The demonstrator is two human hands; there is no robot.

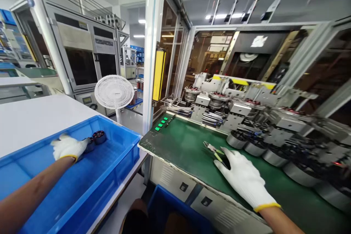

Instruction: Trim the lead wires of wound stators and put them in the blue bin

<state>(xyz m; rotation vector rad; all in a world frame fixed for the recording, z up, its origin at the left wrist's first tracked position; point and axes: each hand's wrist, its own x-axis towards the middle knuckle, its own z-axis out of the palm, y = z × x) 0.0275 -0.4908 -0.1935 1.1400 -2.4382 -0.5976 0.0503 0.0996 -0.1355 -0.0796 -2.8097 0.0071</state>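
Readable text: none | fan hub (117,95): marking too small to read

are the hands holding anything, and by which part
Right hand seems to hold small metal pliers by the yellow-green handles; left hand is at a dark round component, its grip hidden.

Left forearm (35,190) extended; left grip (68,147) gloved, closure unclear. Right grip (241,173) gloved, thumb (222,168) parted from fingers (229,153).

Ceiling lights (225,16) glow white, the green worktop (186,153) carries a soft sheen, and the view's edges stretch.
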